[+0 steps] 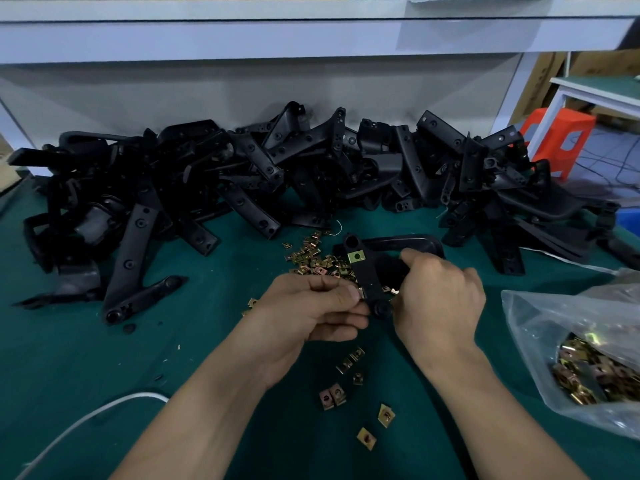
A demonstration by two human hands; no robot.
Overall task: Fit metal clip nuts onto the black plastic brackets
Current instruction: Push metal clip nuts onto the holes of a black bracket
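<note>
Bracket [367, 277], gripped by right hand [440, 299], carries one clip nut [356, 256]; left hand [311, 306] pinches second nut [362, 292] on; far pile [242, 174] waits.

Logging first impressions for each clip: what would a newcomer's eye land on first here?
The heap of black brackets sprawling along the back of the green table dominates. In front of it, both the left hand and right hand grip one bracket that carries a yellowish clip nut at its far end. Around the hands lie loose clip nuts, and a clear bag of them sits at the right.
</note>
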